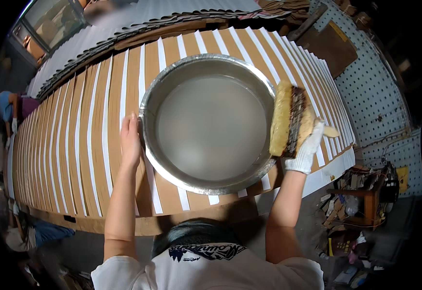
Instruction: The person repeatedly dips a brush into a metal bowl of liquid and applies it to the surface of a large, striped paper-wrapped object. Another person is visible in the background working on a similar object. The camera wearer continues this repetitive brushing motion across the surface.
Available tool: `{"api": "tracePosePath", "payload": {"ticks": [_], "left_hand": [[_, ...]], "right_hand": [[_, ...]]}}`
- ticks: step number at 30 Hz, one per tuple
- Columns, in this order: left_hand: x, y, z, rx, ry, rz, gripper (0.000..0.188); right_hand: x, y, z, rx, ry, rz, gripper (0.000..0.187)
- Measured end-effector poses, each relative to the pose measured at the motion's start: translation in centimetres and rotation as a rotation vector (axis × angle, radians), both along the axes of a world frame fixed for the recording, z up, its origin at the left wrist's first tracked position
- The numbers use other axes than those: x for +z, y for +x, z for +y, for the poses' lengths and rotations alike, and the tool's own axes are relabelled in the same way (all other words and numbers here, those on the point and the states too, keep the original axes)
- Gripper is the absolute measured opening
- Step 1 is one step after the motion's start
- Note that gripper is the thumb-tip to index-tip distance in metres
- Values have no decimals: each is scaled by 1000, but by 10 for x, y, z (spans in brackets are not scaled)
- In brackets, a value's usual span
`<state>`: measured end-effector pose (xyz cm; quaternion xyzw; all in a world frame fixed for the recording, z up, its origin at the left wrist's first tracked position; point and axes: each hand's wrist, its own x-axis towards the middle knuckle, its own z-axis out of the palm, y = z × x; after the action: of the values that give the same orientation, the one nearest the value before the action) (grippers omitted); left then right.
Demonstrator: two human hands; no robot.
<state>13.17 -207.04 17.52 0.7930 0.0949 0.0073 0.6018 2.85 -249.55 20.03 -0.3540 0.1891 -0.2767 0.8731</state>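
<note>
A wide round metal basin [206, 190] holds a cloudy greyish liquid [211, 128]. It sits on overlapping brown and white sheets [92, 140]. My bare left hand [131, 140] is closed on the basin's left side at the rim; its thumb is hard to see. In a white glove, my right hand [308, 149] grips a wide brush [290, 121] at the basin's right edge. The brush has a pale wooden handle, a dark bound band and yellowish bristles that face the basin and overlap its rim.
Stacked grey-white corrugated sheets [138, 19] run along the far side. A perforated pale blue panel [370, 92] stands at right, above a wooden stool [365, 195] amid scraps. Other people work at the far left, one in a blue top [5, 104].
</note>
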Motion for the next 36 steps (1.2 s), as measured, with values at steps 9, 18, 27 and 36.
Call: {"api": "tracePosePath", "payload": {"ticks": [9,18,27,36], "left_hand": [[-3,-128,54,136,-183,-141,22],[-38,-294,181,359,-315,33,18],[-127,-516,301,671,-246,76,12],[-180,-761,384,1101,-343,408,12]], "right_hand": [[38,42,78,229,-1584,327,39],[-53,81,73,452,-1370,232,28],[-12,79,51,76,-929,445,53],[52,56,232,18,-600,127,39]]}}
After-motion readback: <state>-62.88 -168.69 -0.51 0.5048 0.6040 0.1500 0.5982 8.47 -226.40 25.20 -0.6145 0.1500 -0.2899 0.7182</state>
